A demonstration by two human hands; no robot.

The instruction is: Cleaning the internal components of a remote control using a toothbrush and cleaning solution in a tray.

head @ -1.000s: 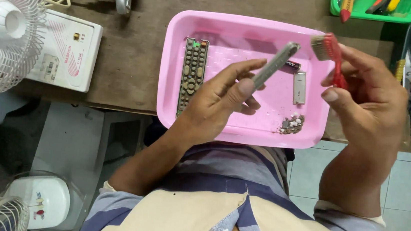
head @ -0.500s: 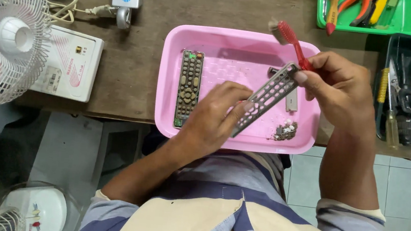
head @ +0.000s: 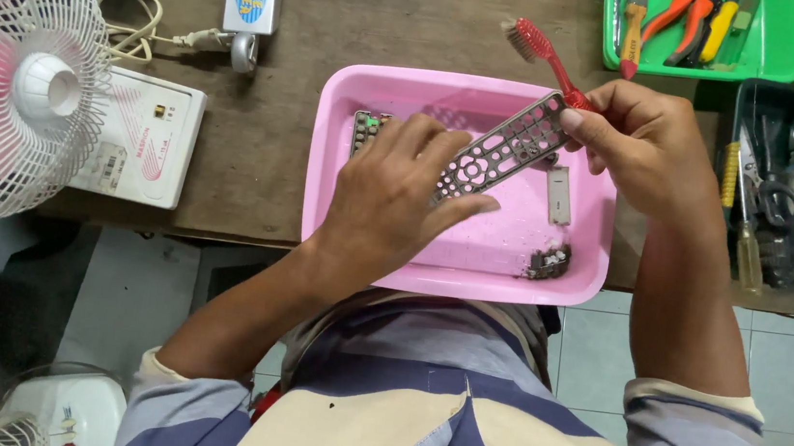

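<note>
My left hand (head: 399, 199) grips the near end of a grey remote-control front cover (head: 506, 146) full of button holes, held tilted over a pink plastic tray (head: 470, 269). My right hand (head: 651, 151) pinches the cover's far end and also holds a red toothbrush (head: 544, 53), bristles pointing up and away. Inside the tray lie a remote part with buttons (head: 365, 125), mostly hidden behind my left hand, a small grey battery cover (head: 561, 194) and a small pile of dark bits (head: 548, 262).
A white fan (head: 18, 80) stands at the left beside a white box-shaped device (head: 139, 135) with a cable. A green tray of hand tools (head: 697, 29) sits at the top right, more tools (head: 786, 212) below it. The wooden table edge runs under the pink tray.
The cover has turned flat to face me and both hands now hold its ends. The toothbrush has moved from beside the cover to pointing away above the tray.
</note>
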